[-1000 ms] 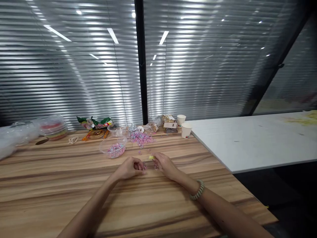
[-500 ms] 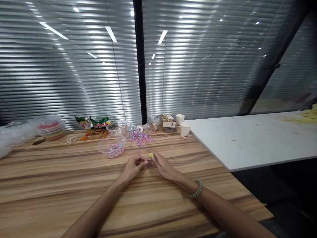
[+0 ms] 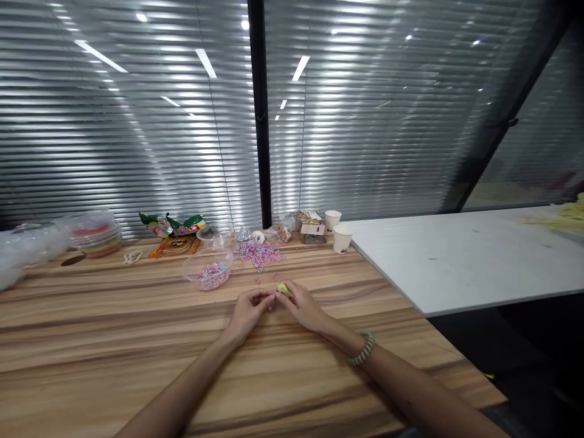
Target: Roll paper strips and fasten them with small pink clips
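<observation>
Over the middle of the wooden table (image 3: 137,340), my left hand (image 3: 250,309) and my right hand (image 3: 302,306) meet at the fingertips. A small yellow piece (image 3: 283,289) is held in my right hand, between thumb and fingers. My left thumb and index finger are pinched together; what they hold is too small to name. Beyond my hands lie a loose pile of small pink, purple and blue pieces (image 3: 261,254) and a clear bowl (image 3: 207,267) with similar pieces in it.
Two paper cups (image 3: 342,239) (image 3: 333,220) and a small box (image 3: 312,229) stand behind. Green packaging (image 3: 176,225), stacked clear-lidded containers (image 3: 95,234) and plastic bags (image 3: 27,249) are at the back left. A white table (image 3: 465,261) adjoins on the right.
My hands have come together, so the fingertips now touch where a gap was. The yellow piece shows more between my right fingers. Objects on the table have stayed in place.
</observation>
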`<action>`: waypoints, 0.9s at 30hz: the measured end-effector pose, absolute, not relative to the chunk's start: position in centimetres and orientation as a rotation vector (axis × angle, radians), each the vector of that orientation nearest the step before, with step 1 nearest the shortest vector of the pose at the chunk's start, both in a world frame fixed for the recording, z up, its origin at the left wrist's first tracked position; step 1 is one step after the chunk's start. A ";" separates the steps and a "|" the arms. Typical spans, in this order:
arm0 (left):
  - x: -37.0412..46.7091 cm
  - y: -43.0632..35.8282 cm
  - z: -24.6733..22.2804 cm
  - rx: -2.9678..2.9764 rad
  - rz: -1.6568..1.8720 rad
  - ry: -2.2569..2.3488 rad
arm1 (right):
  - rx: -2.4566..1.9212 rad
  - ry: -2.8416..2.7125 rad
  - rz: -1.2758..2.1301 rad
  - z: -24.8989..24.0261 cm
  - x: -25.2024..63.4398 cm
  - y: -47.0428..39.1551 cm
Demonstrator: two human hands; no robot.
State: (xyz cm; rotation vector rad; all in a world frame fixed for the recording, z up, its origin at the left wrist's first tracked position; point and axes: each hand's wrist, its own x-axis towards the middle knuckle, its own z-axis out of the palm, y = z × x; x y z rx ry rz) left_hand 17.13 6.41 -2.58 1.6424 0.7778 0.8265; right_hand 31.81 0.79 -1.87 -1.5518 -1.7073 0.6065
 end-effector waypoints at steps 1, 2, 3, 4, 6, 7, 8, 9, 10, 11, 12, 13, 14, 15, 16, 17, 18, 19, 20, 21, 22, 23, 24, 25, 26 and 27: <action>17.1 6.3 -2.5 1.659 0.829 0.784 | -1.542 -1.715 0.598 -1.9 31.8 0.8; 17.2 6.2 -2.4 1.673 0.832 0.791 | -1.535 -1.722 0.589 -1.9 31.8 0.8; 17.2 6.1 -2.3 1.685 0.837 0.798 | -1.528 -1.729 0.580 -1.9 31.8 0.9; 17.2 6.1 -2.2 1.696 0.839 0.803 | -1.517 -1.735 0.567 -1.9 31.8 0.9; 17.2 6.1 -2.2 1.723 0.831 0.804 | -1.488 -1.744 0.526 -1.9 31.8 0.9; 17.2 6.1 -2.2 1.735 0.831 0.806 | -1.475 -1.749 0.502 -1.9 31.8 1.0; 17.2 6.1 -2.3 1.749 0.836 0.810 | -1.465 -1.757 0.479 -2.0 31.9 1.0; 17.2 6.1 -2.4 1.764 0.846 0.817 | -1.458 -1.766 0.458 -2.1 31.9 1.1; 17.2 6.2 -2.5 1.781 0.859 0.826 | -1.454 -1.776 0.440 -2.2 32.0 1.1; 17.2 6.2 -2.5 1.799 0.871 0.831 | -1.453 -1.787 0.423 -2.4 32.0 1.2; 17.2 6.2 -2.6 1.814 0.881 0.830 | -1.454 -1.795 0.408 -2.5 32.1 1.3; 17.2 6.3 -2.7 1.825 0.887 0.823 | -1.460 -1.801 0.393 -2.6 32.1 1.3; 17.2 6.3 -2.7 1.830 0.889 0.814 | -1.471 -1.808 0.382 -2.8 32.2 1.4; 17.2 6.3 -2.7 1.828 0.890 0.801 | -1.484 -1.819 0.375 -2.9 32.2 1.4; 17.2 6.3 -2.7 1.821 0.889 0.783 | -1.500 -1.832 0.370 -3.0 32.2 1.5; 17.2 6.3 -2.7 1.812 0.887 0.759 | -1.515 -1.845 0.365 -3.1 32.2 1.5; 17.3 6.3 -2.6 1.805 0.884 0.732 | -1.526 -1.858 0.359 -3.1 32.3 1.5; 17.3 6.3 -2.6 1.801 0.879 0.705 | -1.532 -1.869 0.351 -3.2 32.3 1.6; 17.3 6.3 -2.5 1.799 0.878 0.684 | -1.534 -1.877 0.342 -3.2 32.4 1.6; 17.4 6.2 -2.4 1.799 0.878 0.668 | -1.534 -1.881 0.331 -3.3 32.5 1.7; 17.4 6.1 -2.3 1.798 0.875 0.655 | -1.530 -1.882 0.319 -3.3 32.6 1.8; 17.4 5.9 -2.1 1.790 0.863 0.643 | -1.522 -1.879 0.304 -3.4 32.7 1.8; 17.4 5.7 -1.9 1.772 0.842 0.632 | -1.511 -1.872 0.290 -3.4 32.8 1.9; 17.3 5.5 -1.7 1.745 0.814 0.621 | -1.500 -1.861 0.278 -3.5 32.8 1.9; 17.3 5.3 -1.6 1.711 0.784 0.611 | -1.492 -1.847 0.273 -3.5 32.8 2.0; 17.3 5.2 -1.4 1.673 0.758 0.598 | -1.491 -1.829 0.276 -3.4 32.8 2.0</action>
